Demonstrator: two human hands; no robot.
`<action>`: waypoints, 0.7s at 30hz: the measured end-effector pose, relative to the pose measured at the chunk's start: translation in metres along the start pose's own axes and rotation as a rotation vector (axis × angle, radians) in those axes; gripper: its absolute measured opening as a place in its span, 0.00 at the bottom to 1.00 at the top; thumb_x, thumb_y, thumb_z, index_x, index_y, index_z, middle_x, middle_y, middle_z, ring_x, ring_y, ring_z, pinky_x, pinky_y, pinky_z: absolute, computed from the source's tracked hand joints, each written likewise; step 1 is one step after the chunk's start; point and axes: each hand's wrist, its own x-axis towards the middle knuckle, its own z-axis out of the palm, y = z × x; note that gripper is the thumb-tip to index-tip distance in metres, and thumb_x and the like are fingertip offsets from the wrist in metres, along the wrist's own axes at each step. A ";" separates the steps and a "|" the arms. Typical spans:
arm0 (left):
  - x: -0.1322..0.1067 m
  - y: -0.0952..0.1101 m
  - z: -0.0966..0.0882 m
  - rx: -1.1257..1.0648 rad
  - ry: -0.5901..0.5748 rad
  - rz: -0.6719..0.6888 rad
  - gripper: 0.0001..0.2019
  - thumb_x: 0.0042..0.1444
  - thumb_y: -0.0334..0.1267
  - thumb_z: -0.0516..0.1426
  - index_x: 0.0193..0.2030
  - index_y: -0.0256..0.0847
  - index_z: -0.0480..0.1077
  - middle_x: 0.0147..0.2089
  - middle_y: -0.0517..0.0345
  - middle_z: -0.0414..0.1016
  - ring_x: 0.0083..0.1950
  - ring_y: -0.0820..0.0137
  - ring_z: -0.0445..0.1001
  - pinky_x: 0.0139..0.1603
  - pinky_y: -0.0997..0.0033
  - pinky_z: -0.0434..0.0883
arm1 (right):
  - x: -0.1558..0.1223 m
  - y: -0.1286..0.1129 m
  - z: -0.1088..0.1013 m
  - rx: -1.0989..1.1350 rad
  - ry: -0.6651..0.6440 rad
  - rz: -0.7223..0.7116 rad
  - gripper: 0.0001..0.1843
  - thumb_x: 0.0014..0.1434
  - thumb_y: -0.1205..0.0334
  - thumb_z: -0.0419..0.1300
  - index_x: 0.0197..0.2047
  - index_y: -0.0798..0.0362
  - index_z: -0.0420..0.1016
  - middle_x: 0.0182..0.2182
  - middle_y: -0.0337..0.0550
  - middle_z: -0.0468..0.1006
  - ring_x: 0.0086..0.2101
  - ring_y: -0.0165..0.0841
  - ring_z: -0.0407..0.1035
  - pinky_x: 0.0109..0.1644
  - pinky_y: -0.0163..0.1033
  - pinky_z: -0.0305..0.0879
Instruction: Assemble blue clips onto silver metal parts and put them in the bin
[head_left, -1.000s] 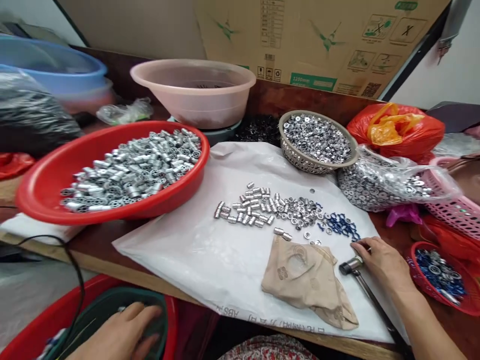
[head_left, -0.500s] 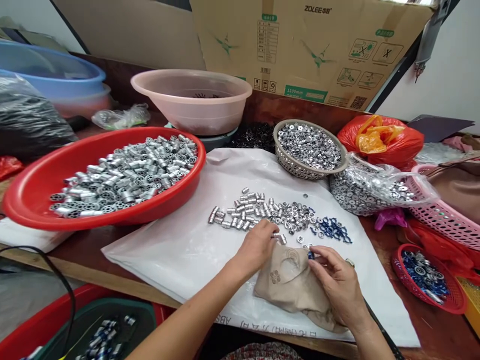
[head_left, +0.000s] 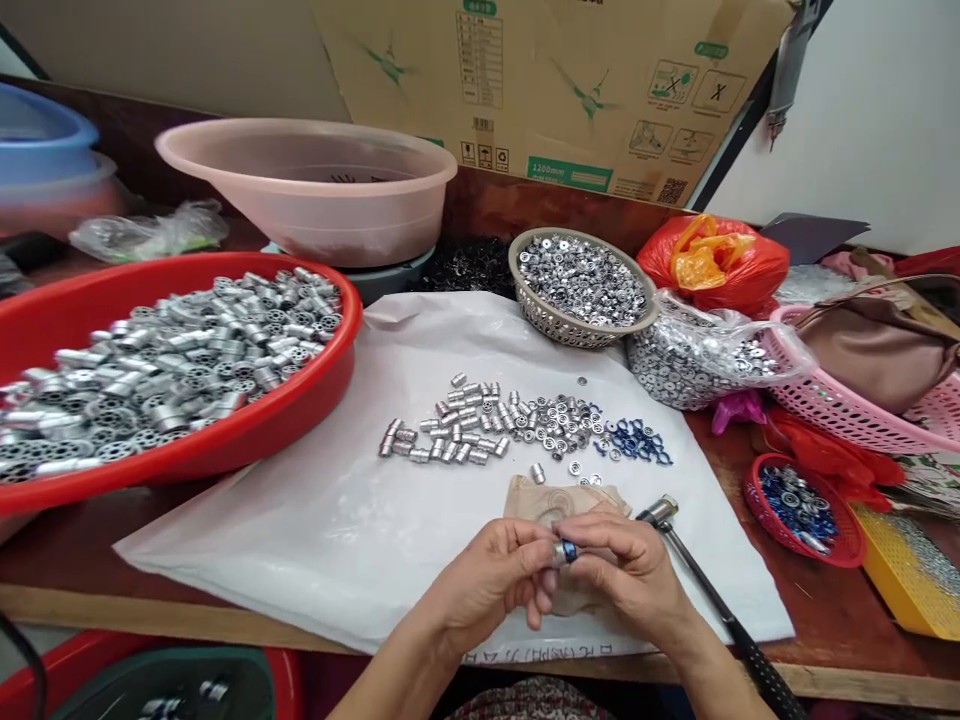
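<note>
My left hand (head_left: 501, 572) pinches a small silver metal cylinder (head_left: 558, 554). Against its end, the fingers of my right hand (head_left: 628, 562) hold a blue ring-shaped part (head_left: 571, 551). Both hands meet over a beige cloth pad (head_left: 525, 500), which they partly cover. Just beyond the pad lies one loose silver cylinder (head_left: 537, 473). Farther off, several silver cylinders (head_left: 465, 425), small silver discs (head_left: 559, 425) and blue parts (head_left: 637, 441) lie in groups on a white plastic sheet (head_left: 322, 530). Beside my right hand rests a hammer (head_left: 701, 565) with a black handle.
A big red basin (head_left: 315, 400) full of silver cylinders stands at left, with a pink basin (head_left: 315, 200) behind. A grey basket (head_left: 577, 330) and a clear bag (head_left: 675, 365) hold discs. At right are a small red basket (head_left: 847, 550) and a yellow tray (head_left: 900, 580).
My left hand has lifted a cylinder from near the pile and brought it to my right hand. The blue part now meets it above the pad. The view has shifted right, and the hammer shows.
</note>
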 end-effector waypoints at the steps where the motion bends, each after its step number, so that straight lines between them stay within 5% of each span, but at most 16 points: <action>1: 0.001 -0.002 0.002 -0.024 0.055 0.033 0.17 0.38 0.46 0.68 0.27 0.33 0.72 0.18 0.61 0.67 0.17 0.79 0.63 0.16 0.81 0.59 | -0.001 -0.003 -0.001 -0.078 0.017 -0.059 0.15 0.55 0.65 0.62 0.46 0.43 0.77 0.38 0.41 0.81 0.38 0.35 0.75 0.44 0.42 0.71; 5: 0.003 -0.011 0.015 -0.112 0.162 0.184 0.15 0.44 0.44 0.65 0.32 0.33 0.75 0.27 0.58 0.71 0.25 0.79 0.64 0.24 0.82 0.64 | -0.004 -0.008 0.008 -0.412 0.136 -0.201 0.19 0.56 0.71 0.59 0.50 0.45 0.74 0.42 0.44 0.80 0.39 0.35 0.75 0.42 0.43 0.70; 9: -0.004 -0.009 0.015 0.050 0.154 0.210 0.15 0.51 0.45 0.61 0.41 0.35 0.75 0.29 0.59 0.71 0.26 0.80 0.64 0.28 0.82 0.65 | -0.007 -0.004 0.012 -0.415 0.136 -0.147 0.19 0.57 0.68 0.59 0.51 0.44 0.73 0.42 0.45 0.80 0.41 0.37 0.74 0.42 0.44 0.70; 15: -0.012 -0.005 -0.003 -0.030 -0.238 -0.058 0.19 0.45 0.48 0.64 0.37 0.33 0.74 0.22 0.60 0.67 0.18 0.80 0.63 0.14 0.83 0.58 | -0.001 -0.010 -0.004 -0.134 -0.244 0.027 0.13 0.60 0.60 0.57 0.47 0.42 0.76 0.40 0.40 0.81 0.39 0.35 0.76 0.45 0.42 0.69; 21: -0.013 -0.006 -0.008 -0.044 -0.180 -0.085 0.19 0.38 0.47 0.67 0.28 0.32 0.72 0.20 0.60 0.68 0.16 0.80 0.64 0.12 0.84 0.58 | 0.019 -0.026 -0.011 -0.040 -0.477 0.067 0.10 0.57 0.57 0.60 0.43 0.42 0.78 0.40 0.36 0.81 0.39 0.31 0.76 0.47 0.39 0.67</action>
